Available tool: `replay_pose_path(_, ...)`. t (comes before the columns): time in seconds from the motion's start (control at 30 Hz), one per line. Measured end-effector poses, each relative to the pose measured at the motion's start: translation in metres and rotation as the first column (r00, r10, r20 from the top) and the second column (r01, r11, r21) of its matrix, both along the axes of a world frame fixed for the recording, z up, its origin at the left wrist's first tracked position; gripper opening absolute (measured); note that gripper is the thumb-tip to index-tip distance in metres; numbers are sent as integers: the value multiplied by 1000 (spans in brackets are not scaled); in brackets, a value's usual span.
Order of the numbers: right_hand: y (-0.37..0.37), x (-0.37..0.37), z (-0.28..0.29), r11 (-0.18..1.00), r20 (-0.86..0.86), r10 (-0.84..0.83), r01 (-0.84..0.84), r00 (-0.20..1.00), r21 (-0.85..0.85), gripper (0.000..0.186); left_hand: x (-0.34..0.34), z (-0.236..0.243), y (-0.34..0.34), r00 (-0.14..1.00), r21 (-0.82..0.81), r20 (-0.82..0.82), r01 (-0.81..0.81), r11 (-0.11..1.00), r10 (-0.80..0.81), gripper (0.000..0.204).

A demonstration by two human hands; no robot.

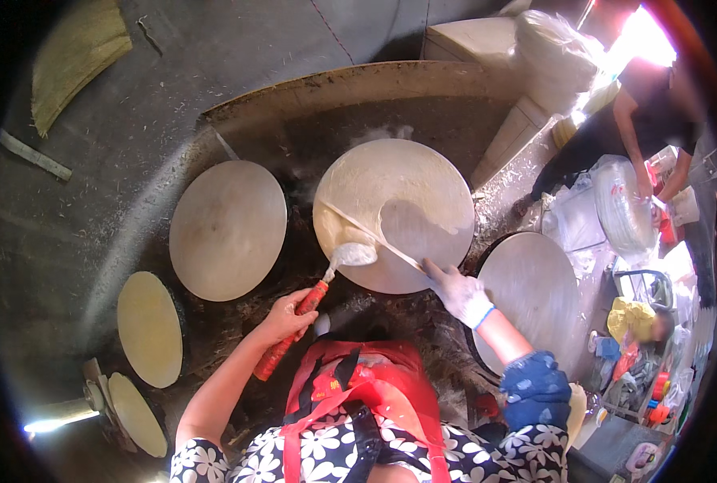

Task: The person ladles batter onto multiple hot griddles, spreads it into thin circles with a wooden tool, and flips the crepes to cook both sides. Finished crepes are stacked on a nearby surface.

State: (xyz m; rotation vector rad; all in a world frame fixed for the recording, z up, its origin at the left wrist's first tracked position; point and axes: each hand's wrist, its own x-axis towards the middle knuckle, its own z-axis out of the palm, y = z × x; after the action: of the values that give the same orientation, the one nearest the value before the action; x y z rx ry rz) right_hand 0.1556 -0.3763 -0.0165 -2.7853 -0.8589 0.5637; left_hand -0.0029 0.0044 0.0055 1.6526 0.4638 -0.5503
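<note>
Ladle (pixel 355 255) over batter (pixel 354 173), griddles (pixel 228 231) either side

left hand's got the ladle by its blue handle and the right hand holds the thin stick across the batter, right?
Not quite: the head view shows that the handle is red, not blue. The left hand does hold the ladle, and the right hand the thin stick across the batter.

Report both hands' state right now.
Left hand: closed, holding a red-handled ladle.
Right hand: gloved, closed on a thin stick over the griddle.
</note>
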Motion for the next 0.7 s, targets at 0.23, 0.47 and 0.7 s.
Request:
replay_pose_path(0.23,-2,-56,-13,986,220,-168,165,961,30,57,-13,0,-6,992,1,107,61,998,-61,56)
replay_pose_path(0.47,193,-127,-60,630,32,-637,496,771,597,70,24,62,21,892,-347,354,-155,925,282,45)
replay_pose_path(0.7,308,-180,-79,603,-117,-722,703,682,377,70,0,83,91,907,-516,182,-240,822,379,30)
